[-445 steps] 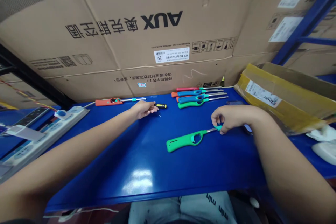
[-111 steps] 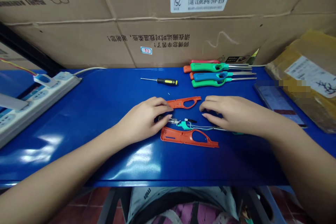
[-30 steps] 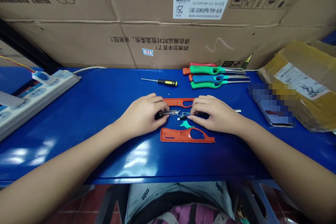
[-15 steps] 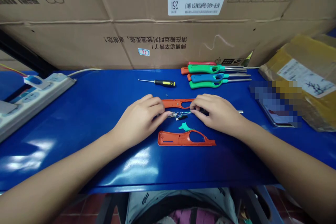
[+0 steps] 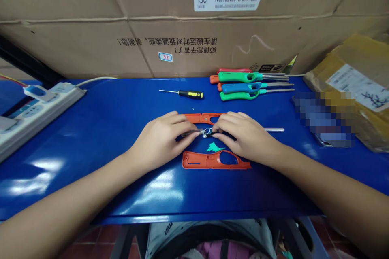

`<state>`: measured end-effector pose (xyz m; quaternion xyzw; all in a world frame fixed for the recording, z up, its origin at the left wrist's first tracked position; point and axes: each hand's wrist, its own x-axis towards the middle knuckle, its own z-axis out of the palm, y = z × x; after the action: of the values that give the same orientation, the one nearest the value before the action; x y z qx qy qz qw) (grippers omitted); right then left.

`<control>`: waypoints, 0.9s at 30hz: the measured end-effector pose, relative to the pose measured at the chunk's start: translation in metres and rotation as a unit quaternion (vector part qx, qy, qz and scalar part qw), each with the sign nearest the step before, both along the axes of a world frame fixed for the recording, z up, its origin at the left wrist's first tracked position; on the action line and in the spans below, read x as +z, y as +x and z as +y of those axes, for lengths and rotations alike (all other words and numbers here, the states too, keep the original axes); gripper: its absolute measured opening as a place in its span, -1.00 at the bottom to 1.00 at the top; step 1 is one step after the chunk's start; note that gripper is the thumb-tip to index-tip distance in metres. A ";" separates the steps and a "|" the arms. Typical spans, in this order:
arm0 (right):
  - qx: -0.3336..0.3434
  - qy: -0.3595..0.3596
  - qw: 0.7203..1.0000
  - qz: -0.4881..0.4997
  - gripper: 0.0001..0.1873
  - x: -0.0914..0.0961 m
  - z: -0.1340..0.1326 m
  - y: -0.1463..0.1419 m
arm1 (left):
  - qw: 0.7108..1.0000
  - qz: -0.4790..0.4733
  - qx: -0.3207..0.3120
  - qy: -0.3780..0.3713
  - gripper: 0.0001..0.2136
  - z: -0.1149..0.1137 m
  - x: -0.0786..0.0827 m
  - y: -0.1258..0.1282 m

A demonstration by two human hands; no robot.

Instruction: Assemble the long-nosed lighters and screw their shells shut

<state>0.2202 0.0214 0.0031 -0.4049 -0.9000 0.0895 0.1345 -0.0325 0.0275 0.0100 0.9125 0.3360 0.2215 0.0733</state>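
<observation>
My left hand point(image 5: 162, 139) and my right hand point(image 5: 243, 135) meet at the middle of the blue table point(image 5: 106, 129), both pinching the inner parts of an opened lighter point(image 5: 207, 133): a small cylinder, thin wires and a metal tube point(image 5: 274, 130) that sticks out to the right. One orange shell half point(image 5: 214, 160) lies open just in front of the hands. The other orange half point(image 5: 202, 117) lies behind them. A small teal trigger piece point(image 5: 215, 147) rests loose between the hands and the near shell.
A black-and-yellow screwdriver point(image 5: 190, 94) lies behind the hands. Several assembled lighters point(image 5: 243, 85) are stacked at the back right. A power strip point(image 5: 33, 107) is at the left, a phone point(image 5: 323, 119) and a yellow package point(image 5: 355, 85) at the right, cardboard boxes point(image 5: 182, 20) behind.
My two hands have drawn closer together over the lighter's inner parts. The right hand slid left along the metal tube, and the gap between the fingertips has closed.
</observation>
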 end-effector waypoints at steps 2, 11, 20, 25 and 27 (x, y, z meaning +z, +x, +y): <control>-0.019 0.015 1.000 0.016 -0.83 0.000 0.002 0.004 | 1.000 0.003 0.007 -0.005 -0.85 0.001 0.000 0.000; -0.037 0.009 0.997 0.068 -0.87 -0.005 0.008 0.010 | 0.999 0.038 0.009 -0.016 -0.82 0.003 -0.004 -0.001; -0.117 0.015 0.982 0.148 -0.99 -0.001 0.009 0.013 | 0.998 0.045 0.006 -0.036 -0.82 0.006 -0.012 -0.001; 0.025 -0.030 0.994 0.103 -0.88 0.010 0.001 0.013 | 0.999 0.008 0.013 -0.039 -0.77 0.005 -0.011 0.000; 0.052 -0.038 0.996 0.065 -0.80 0.013 -0.004 0.012 | 0.999 -0.014 0.014 -0.031 -0.78 0.002 -0.008 0.001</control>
<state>0.2318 0.0175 0.0157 -0.3553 -0.9052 0.1564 0.1726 -0.0313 0.0300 0.0016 0.9018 0.3542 0.2250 0.1036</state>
